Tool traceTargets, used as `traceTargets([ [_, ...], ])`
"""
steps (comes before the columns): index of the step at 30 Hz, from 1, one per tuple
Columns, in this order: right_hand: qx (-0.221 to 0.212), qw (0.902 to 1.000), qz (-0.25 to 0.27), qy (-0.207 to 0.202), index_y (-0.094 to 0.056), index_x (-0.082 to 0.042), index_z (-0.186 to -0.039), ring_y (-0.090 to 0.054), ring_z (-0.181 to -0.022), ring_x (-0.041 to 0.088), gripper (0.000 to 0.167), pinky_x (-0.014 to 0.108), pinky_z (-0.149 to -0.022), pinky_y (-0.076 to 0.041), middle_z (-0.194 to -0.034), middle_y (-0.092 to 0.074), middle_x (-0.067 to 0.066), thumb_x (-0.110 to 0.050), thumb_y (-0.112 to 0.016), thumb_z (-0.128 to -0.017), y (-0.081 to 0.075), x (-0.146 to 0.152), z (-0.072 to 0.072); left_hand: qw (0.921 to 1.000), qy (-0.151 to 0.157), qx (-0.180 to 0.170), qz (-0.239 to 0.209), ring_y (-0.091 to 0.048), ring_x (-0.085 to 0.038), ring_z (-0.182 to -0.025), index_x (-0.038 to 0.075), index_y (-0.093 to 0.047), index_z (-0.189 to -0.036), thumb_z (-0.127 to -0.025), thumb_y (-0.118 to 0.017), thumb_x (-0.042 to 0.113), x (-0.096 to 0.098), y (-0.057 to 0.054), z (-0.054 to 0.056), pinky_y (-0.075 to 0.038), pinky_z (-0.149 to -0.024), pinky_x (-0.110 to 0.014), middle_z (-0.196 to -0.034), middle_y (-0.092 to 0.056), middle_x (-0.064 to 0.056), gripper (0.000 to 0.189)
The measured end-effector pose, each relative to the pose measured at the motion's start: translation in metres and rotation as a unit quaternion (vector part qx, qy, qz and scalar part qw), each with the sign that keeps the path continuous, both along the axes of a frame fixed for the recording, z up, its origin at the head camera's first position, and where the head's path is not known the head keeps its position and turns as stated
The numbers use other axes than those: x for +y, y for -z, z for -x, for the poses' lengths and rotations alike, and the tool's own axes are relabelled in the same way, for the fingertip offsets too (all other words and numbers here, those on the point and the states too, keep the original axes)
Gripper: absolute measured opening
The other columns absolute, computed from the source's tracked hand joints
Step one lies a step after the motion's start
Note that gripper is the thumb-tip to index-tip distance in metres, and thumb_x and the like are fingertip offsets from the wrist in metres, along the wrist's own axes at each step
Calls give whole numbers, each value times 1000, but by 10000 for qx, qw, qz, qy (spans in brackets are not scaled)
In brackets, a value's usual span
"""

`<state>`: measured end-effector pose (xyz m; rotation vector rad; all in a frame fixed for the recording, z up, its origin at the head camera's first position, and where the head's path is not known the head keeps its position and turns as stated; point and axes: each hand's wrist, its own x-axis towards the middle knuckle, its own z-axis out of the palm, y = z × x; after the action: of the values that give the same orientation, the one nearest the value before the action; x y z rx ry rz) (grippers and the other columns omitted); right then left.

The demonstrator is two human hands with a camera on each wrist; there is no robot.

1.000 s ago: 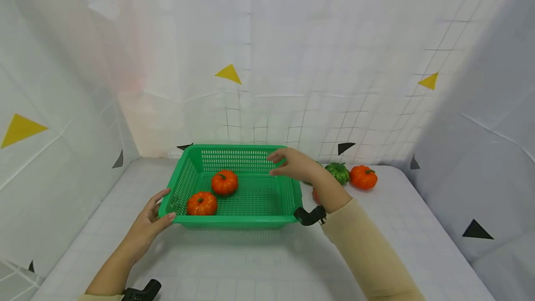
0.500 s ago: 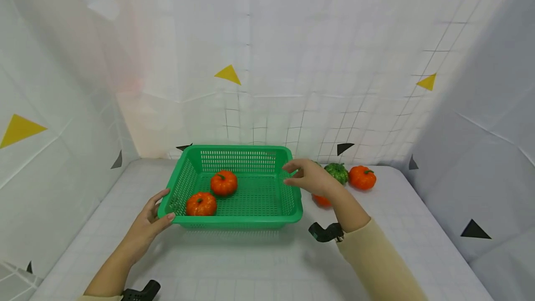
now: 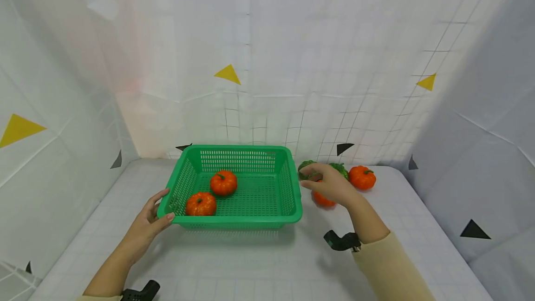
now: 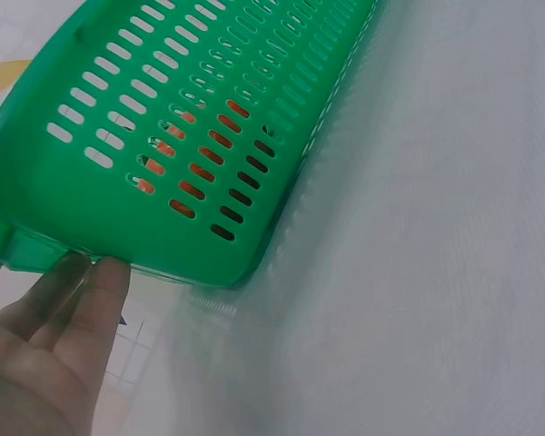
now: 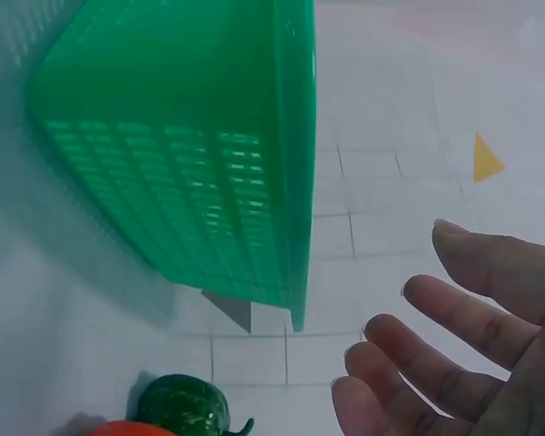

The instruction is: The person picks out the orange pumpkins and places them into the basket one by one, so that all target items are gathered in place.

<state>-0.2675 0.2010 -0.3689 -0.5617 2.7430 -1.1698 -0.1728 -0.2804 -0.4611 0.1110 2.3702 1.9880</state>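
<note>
A green plastic basket [image 3: 234,219] with slotted walls stands on the table, and two small orange pumpkins [image 3: 223,183] lie in its left part. My left hand [image 3: 144,226] holds the basket's near left corner, thumb at the front rim and fingers along the left side. In the left wrist view, fingertips [image 4: 109,272] meet the rim's underside. My right hand [image 3: 328,182] hovers just right of the basket with loosely bent fingers and nothing between them. Beneath and behind it are an orange pumpkin [image 3: 323,200] and a green pumpkin [image 3: 306,165], both partly hidden.
Farther right sit another green pumpkin [image 3: 340,170], partly covered by the right hand, and an orange pumpkin [image 3: 362,178]. White sheeting [image 3: 267,59] with yellow and black triangles encloses the white table [image 3: 234,264] at the back and sides.
My right hand has moved from above the basket's right part, rightward and down, to beside the pumpkins outside it. The left hand and basket stay in place.
</note>
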Motion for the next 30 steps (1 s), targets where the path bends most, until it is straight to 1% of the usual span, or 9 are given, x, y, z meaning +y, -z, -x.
traceTargets([
  [2,22,10000,49,72,-66,-10,-127,-63,-111,28,39,40,-87,-56,-128,-64,6,-30,-72,-94,1,6,-1,10000,5,3,13,-54,1,-113,18,-12,-161,-101,-61,15,0,0,0,-49,-89,-17,-154,-27,-30,77],
  [6,113,9997,172,159,-65,-10,-127,-61,-112,30,40,41,-87,-55,-129,-63,11,-30,-72,-93,2,18,-3,10000,24,5,57,-53,1,-114,18,-11,-161,-102,-61,17,0,0,0,-48,-89,-17,-155,-26,-30,77],
  [9,180,9994,138,253,-64,-9,-127,-62,-111,30,40,42,-86,-55,-128,-64,12,-30,-72,-94,6,26,-5,10000,35,-13,69,-53,0,-114,18,-11,-161,-102,-61,18,0,0,1,-48,-89,-17,-155,-26,-29,77],
  [13,168,9989,-79,429,-64,-9,-128,-61,-111,30,40,45,-88,-54,-125,-65,10,-30,-71,-95,14,35,-7,10000,15,-40,61,-53,0,-113,19,-11,-161,-101,-61,18,0,-2,0,-48,-89,-17,-155,-26,-30,78],
  [17,123,9979,-218,600,-64,-7,-129,-59,-113,32,41,47,-87,-54,-126,-64,14,-29,-71,-95,23,42,-10,10000,3,-22,69,-54,-1,-113,18,-11,-161,-101,-61,17,1,-3,0,-49,-88,-17,-154,-27,-30,78],
  [21,157,9970,-208,730,-64,-5,-128,-59,-115,37,41,48,-84,-55,-127,-63,18,-27,-71,-95,31,49,-11,10000,5,9,81,-54,-1,-113,17,-11,-161,-102,-60,16,1,-4,-1,-49,-88,-17,-153,-29,-30,77],
  [25,204,9958,-184,868,-64,-5,-129,-58,-117,39,41,50,-83,-55,-127,-64,19,-28,-70,-95,40,57,-11,10000,-2,6,93,-54,-1,-113,17,-11,-161,-102,-60,16,2,-4,-2,-48,-89,-17,-153,-28,-30,78],
  [30,279,9926,-237,1155,-62,-5,-131,-57,-119,41,43,51,-83,-55,-128,-62,20,-28,-70,-96,52,66,-9,9999,-18,-4,134,-54,-2,-113,18,-11,-161,-101,-61,17,2,-4,-2,-48,-89,-17,-154,-28,-30,78],
])
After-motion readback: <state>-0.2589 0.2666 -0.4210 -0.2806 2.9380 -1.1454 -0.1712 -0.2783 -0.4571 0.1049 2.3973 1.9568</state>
